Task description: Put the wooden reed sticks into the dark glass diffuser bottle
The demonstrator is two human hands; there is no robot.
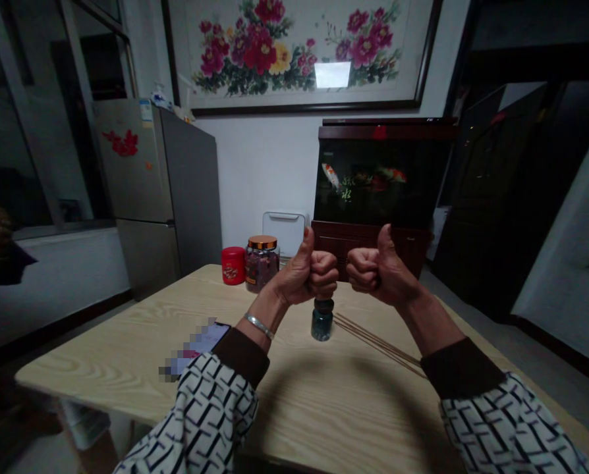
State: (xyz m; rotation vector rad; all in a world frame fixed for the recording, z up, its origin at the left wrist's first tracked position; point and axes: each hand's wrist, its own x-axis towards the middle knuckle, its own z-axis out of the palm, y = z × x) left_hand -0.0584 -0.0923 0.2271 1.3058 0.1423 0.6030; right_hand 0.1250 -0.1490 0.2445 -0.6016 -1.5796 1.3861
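Note:
My left hand (pixel 308 271) and my right hand (pixel 376 268) are raised side by side above a light wooden table (pixel 126 355). Both are closed into fists with the thumbs pointing up, and neither holds anything. A silver bangle (pixel 258 324) circles my left wrist. Just below and between the fists stands a small dark green bottle (pixel 322 320) on the table. Several thin wooden sticks (pixel 378 342) lie on the table under my right forearm. A phone (pixel 196 350) lies flat by my left sleeve.
At the table's far edge stand a red tin (pixel 233 265) and a glass jar (pixel 261 263) with a copper lid. Behind are a grey fridge (pixel 151 191), a dark fish tank (pixel 381 174) on a cabinet, and a white bin (pixel 285 230).

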